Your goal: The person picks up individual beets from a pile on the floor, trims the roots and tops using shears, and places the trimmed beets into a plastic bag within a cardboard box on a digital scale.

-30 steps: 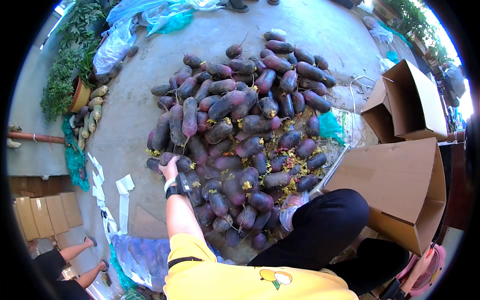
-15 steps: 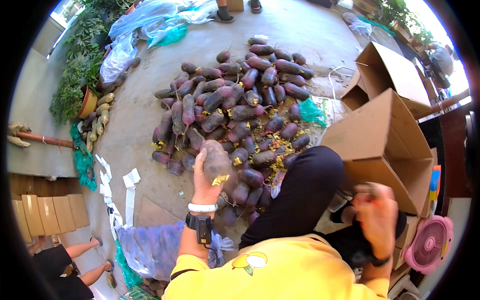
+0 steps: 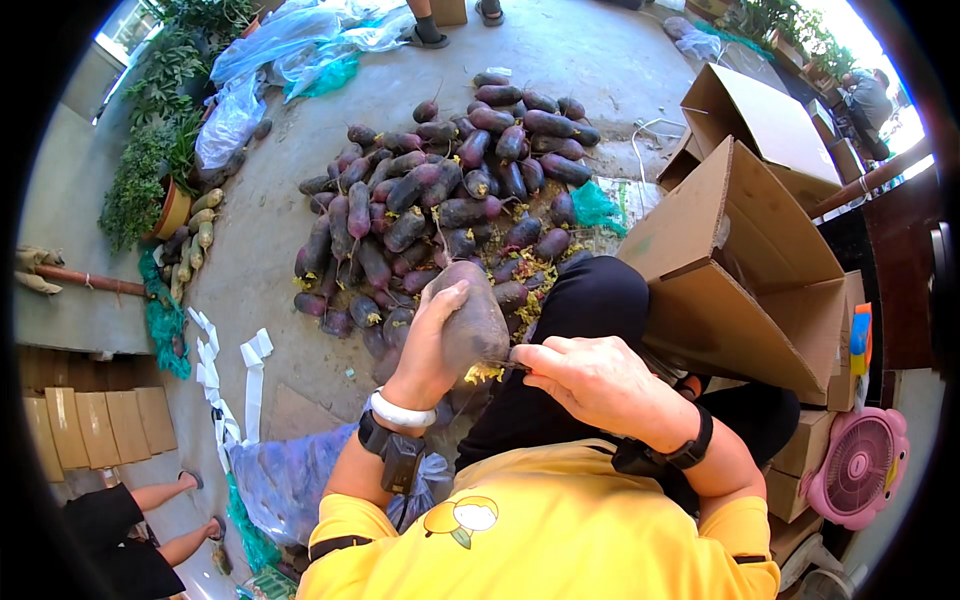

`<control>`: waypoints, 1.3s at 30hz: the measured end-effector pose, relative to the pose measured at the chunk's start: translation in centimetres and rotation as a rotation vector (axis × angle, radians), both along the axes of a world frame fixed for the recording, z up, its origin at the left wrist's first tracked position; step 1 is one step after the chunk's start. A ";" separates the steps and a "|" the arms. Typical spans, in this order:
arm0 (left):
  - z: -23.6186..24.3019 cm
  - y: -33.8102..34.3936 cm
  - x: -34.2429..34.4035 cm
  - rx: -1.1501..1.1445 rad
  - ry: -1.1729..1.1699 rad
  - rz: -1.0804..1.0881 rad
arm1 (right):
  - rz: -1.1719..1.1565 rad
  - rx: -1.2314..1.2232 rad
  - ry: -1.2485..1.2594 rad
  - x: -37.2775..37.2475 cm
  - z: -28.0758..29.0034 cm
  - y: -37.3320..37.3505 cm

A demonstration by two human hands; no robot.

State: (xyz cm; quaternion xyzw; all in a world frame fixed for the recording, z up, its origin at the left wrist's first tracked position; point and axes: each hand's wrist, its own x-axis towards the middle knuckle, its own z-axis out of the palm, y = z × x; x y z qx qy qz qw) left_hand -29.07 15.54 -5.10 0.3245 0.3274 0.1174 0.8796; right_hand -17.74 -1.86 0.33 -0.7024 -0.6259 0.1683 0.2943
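Note:
My left hand (image 3: 424, 345) is closed around a large purple radish (image 3: 474, 318), holding it up in front of my body. Yellow leaf stubs (image 3: 484, 373) stick out of its lower end. Close beside that end, my right hand (image 3: 605, 385) pinches a small dark tool (image 3: 517, 360); its tip meets the radish near the stubs. Most of the tool is hidden by my fingers, so its kind does not show. Beyond my hands lies a wide heap of purple radishes (image 3: 406, 230) on the floor, with yellow leaf scraps among them.
Open cardboard boxes (image 3: 690, 225) stand to my right, near a pink fan (image 3: 858, 468). At my left lie a filled plastic bag (image 3: 295, 485) and white strips (image 3: 254, 375). Another person's legs (image 3: 165, 520) show at lower left, and someone's feet (image 3: 428, 35) at the top.
My right hand has come in from the far right to the radish's leafy end. The radish has moved slightly right, and my view has shifted a little.

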 end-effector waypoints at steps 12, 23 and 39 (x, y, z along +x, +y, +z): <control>-1.1 -0.4 1.6 0.027 0.045 -0.132 | 0.101 -0.124 -0.036 2.2 0.3 -0.7; -2.4 -0.3 2.5 -0.014 -0.011 0.052 | -0.168 -0.106 0.457 0.4 -2.2 -0.4; -2.6 -1.8 5.0 0.111 -0.197 0.514 | -0.318 0.032 1.818 -3.3 -4.2 2.7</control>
